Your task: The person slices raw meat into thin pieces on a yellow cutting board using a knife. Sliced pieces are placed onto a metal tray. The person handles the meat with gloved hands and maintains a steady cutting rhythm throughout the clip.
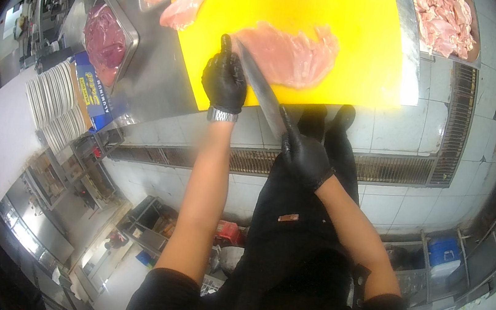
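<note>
My right hand (pixel 305 156) is wrapped tight around the handle of a long knife (pixel 262 88), fingers pressed shut on it, and the blade runs up from that grip to the near left edge of the flat pink slab of raw meat (pixel 291 55). The meat lies in the middle of the yellow cutting board (pixel 366 45), and I will place everything else from that board. My left hand (pixel 225 81) rests at the board's left edge, just beside the blade, fingers curled in with the index pointing up along the meat's end — it holds nothing that I can make out, it only steadies.

Off the board's left corner another piece of meat (pixel 184 9) hangs over onto the steel counter (pixel 152 81); beyond it stands a metal tray (pixel 128 35) of darker red meat. At the board's far left and far right sit two more trays of pale cuts (pixel 444 21).

The risk I judge from here is the closeness of my left glove to the edge — a wet slab can slide under the knife, and the blade would skid toward that pointing finger. Slick gloves could also let the handle turn in my grip. The board overhangs the counter's front edge, so hard pressure near that side might tip or shift it.
</note>
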`<state>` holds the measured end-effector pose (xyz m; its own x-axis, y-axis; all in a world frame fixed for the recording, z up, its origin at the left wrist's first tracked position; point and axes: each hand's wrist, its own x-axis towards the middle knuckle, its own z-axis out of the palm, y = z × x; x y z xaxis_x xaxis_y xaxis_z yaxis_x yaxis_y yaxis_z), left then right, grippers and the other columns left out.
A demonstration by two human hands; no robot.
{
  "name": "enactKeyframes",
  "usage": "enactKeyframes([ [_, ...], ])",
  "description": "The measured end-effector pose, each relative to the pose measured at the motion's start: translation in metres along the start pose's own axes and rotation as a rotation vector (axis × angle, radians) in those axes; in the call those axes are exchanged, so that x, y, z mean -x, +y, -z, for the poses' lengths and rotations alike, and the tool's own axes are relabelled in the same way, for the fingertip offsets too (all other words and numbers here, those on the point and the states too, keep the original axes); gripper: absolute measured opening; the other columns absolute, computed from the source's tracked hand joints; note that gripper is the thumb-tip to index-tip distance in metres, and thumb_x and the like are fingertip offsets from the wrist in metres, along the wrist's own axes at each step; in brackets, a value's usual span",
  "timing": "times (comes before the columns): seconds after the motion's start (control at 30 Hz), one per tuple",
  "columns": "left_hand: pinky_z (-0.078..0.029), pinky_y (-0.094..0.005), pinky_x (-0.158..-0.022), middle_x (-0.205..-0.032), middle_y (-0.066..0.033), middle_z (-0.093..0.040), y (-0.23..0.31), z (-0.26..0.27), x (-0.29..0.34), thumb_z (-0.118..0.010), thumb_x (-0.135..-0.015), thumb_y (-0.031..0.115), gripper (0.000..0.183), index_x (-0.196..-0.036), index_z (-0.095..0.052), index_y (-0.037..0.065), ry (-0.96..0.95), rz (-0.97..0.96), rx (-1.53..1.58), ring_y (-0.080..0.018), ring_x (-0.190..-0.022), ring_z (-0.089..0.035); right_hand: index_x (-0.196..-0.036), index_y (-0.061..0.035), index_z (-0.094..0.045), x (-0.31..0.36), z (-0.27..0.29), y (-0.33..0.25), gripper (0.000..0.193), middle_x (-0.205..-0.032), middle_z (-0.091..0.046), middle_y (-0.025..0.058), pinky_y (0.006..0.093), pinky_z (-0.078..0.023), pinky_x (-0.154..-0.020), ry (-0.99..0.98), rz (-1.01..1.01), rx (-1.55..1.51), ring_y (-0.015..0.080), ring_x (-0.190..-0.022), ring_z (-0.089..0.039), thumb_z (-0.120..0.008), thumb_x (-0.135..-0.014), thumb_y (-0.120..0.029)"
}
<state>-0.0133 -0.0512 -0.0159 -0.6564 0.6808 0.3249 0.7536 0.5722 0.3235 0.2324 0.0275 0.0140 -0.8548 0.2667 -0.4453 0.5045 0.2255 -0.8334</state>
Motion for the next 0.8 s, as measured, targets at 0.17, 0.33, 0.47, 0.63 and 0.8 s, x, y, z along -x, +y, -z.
enactKeyframes([
  [0.17,-0.059,-0.042,-0.076,-0.1,-0.0222,-0.076,-0.002,0.002,0.001,-0.061,-0.107,0.02,0.046,-0.149,-0.06,0.002,-0.033,0.034,-0.016,-0.0361,-0.083,-0.073,-0.171,-0.0252,-0.025,0.014,-0.013,0.017,0.08,-0.069,-0.066,0.0242,0.0565,-0.05,-0.057,-0.009,-0.018,0.019,0.0424,-0.056,-0.065,-0.062,-0.101,-0.02],
  [0.33,-0.057,-0.0431,-0.074,-0.096,-0.0214,-0.074,0.001,0.008,0.004,-0.062,-0.106,0.017,0.046,-0.149,-0.061,0.004,-0.064,0.074,-0.015,-0.0357,-0.082,-0.071,-0.17,-0.0215,-0.026,0.032,-0.009,0.028,0.077,-0.087,-0.07,0.0278,0.058,-0.052,-0.062,-0.029,0.041,-0.036,0.0471,-0.067,-0.067,-0.061,-0.102,-0.018],
  [0.47,-0.055,-0.047,-0.085,-0.102,-0.0215,-0.074,0.0,0.008,0.004,-0.063,-0.104,0.015,0.045,-0.148,-0.063,0.005,-0.027,0.066,-0.101,-0.0381,-0.093,-0.07,-0.17,-0.0192,-0.025,0.029,0.009,0.021,0.075,-0.094,-0.073,0.0292,0.0592,-0.054,-0.068,-0.051,-0.03,-0.062,0.0498,-0.075,-0.069,-0.059,-0.103,-0.017],
  [0.63,-0.043,-0.0531,-0.112,-0.134,-0.0184,-0.07,-0.007,0.006,0.004,-0.059,-0.105,0.017,0.044,-0.147,-0.063,0.004,0.05,-0.03,0.054,-0.0401,-0.128,-0.061,-0.171,-0.0191,-0.024,-0.005,0.019,0.003,0.073,-0.088,-0.071,0.0304,0.0594,-0.054,-0.072,-0.031,0.023,-0.064,0.0506,-0.077,-0.069,-0.055,-0.105,-0.014],
  [0.8,-0.028,-0.0548,-0.126,-0.155,-0.0157,-0.06,-0.012,0.004,0.011,-0.056,-0.107,0.019,0.045,-0.149,-0.06,0.004,-0.045,0.03,-0.002,-0.0397,-0.149,-0.048,-0.17,-0.0185,-0.025,-0.02,0.017,-0.008,0.073,-0.086,-0.07,0.0323,0.0598,-0.053,-0.073,-0.032,0.017,-0.068,0.0513,-0.076,-0.068,-0.055,-0.104,-0.013],
])
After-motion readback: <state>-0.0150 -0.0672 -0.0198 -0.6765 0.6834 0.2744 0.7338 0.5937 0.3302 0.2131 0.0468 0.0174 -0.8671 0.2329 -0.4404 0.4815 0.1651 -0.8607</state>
